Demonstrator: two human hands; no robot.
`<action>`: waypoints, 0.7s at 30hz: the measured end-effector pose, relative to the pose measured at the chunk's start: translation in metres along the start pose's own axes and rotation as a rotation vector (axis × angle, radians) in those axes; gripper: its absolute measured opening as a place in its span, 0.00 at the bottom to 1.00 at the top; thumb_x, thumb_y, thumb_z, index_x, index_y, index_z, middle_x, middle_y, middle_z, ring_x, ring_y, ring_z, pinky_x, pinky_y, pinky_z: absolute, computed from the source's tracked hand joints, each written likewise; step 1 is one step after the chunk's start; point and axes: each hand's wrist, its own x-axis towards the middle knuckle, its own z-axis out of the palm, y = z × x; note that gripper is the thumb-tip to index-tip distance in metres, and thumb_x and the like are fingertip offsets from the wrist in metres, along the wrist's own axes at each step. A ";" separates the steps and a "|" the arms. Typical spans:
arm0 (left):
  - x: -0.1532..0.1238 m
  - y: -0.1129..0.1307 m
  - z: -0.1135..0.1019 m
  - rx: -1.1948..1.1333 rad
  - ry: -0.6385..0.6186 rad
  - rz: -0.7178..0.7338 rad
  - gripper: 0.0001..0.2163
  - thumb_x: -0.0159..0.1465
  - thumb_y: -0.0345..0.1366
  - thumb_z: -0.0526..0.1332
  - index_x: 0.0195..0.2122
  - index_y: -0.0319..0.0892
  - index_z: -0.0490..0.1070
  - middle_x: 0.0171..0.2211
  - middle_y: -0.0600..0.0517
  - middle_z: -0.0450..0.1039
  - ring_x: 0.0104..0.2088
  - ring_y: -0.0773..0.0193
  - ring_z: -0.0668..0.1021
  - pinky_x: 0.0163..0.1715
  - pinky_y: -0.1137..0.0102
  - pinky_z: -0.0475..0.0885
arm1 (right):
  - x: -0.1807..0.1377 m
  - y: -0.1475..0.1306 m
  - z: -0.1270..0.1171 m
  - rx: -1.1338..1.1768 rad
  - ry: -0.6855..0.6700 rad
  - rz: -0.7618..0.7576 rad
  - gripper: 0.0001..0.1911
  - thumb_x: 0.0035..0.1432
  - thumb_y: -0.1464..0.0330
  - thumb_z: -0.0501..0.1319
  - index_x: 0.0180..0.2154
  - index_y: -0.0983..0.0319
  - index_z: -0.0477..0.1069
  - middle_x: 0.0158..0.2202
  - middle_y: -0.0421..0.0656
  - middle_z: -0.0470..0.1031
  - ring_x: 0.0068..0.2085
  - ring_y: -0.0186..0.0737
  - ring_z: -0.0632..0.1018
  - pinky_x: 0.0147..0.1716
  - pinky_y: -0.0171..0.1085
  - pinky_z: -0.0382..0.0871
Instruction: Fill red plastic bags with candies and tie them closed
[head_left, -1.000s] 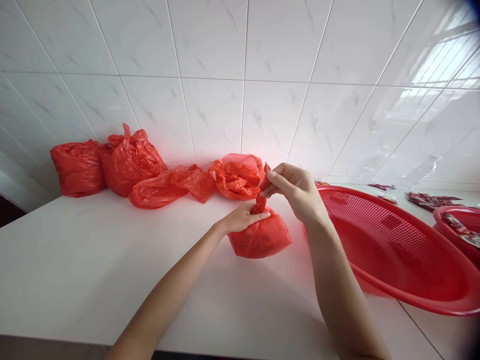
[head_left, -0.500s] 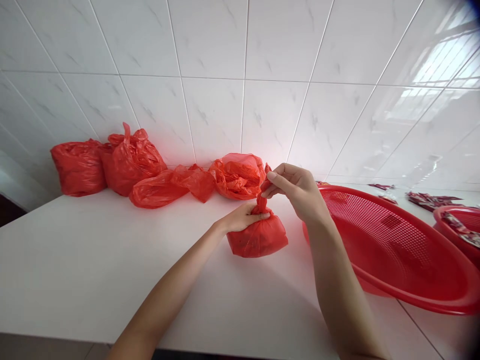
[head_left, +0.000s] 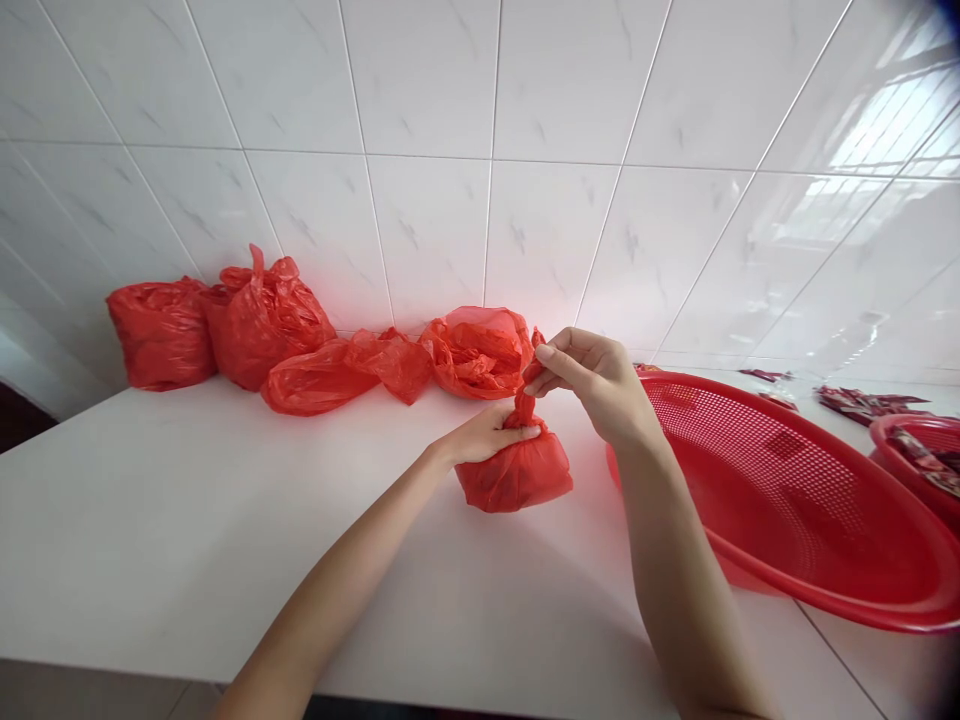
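Observation:
A small filled red plastic bag (head_left: 517,478) is held above the white counter, its neck gathered and twisted upward. My left hand (head_left: 487,434) is closed around the base of that neck, thumb lying across the front. The twisted top of the bag is pinched between the thumb and fingers of my right hand (head_left: 581,368), which is a little higher and to the right. What the bag contains is hidden by the red plastic. Just behind my hands an open, crumpled red bag (head_left: 476,350) stands against the wall.
To the right is a large red perforated basket (head_left: 765,480); beyond it sit a smaller red basket (head_left: 919,440) and several dark red packets (head_left: 862,400). A flattened red bag (head_left: 322,380) and two full red bags (head_left: 266,320) line the tiled wall at left.
Both hands keep the same hold on the bag. Its filled lower part has shifted very slightly; the view has moved a little.

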 end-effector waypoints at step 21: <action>-0.004 0.010 -0.002 0.064 0.080 0.068 0.19 0.58 0.50 0.68 0.45 0.44 0.75 0.56 0.45 0.71 0.56 0.48 0.71 0.54 0.57 0.66 | -0.003 -0.007 0.003 -0.018 0.010 -0.014 0.16 0.58 0.55 0.66 0.29 0.61 0.70 0.28 0.43 0.78 0.30 0.40 0.80 0.35 0.41 0.78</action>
